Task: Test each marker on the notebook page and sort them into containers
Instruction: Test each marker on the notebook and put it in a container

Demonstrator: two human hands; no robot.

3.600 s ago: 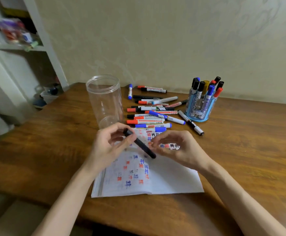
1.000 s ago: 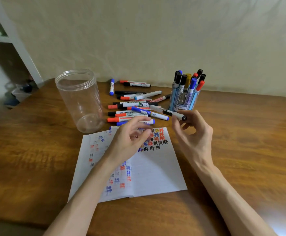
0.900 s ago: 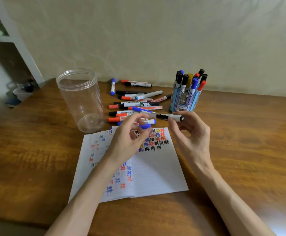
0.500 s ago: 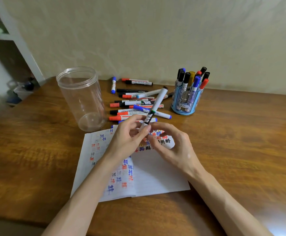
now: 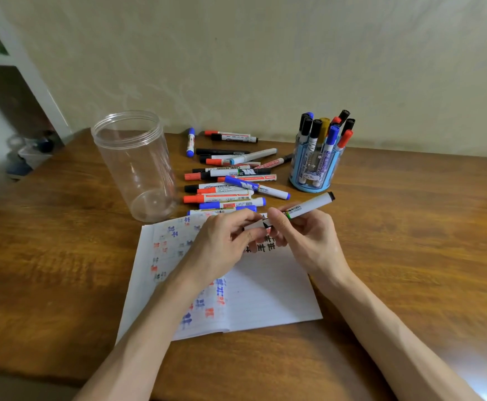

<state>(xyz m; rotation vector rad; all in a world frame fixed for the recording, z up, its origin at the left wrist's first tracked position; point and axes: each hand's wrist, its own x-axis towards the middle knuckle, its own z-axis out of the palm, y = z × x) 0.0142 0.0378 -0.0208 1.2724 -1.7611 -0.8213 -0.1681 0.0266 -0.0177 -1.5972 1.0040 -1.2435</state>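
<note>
Pinching a white marker (image 5: 309,207) between them, the right hand (image 5: 309,241) grips its middle while the left hand (image 5: 225,241) closes on its lower end, above the notebook (image 5: 265,290). Its black butt tilts toward the blue holder (image 5: 314,169). "WHITEBOARD" reads on a loose marker (image 5: 230,171) on the bench (image 5: 410,241).

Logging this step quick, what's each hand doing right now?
Left hand: closed on the cap end of the white black-tipped marker.
Right hand: closed around the same marker's barrel.
</note>
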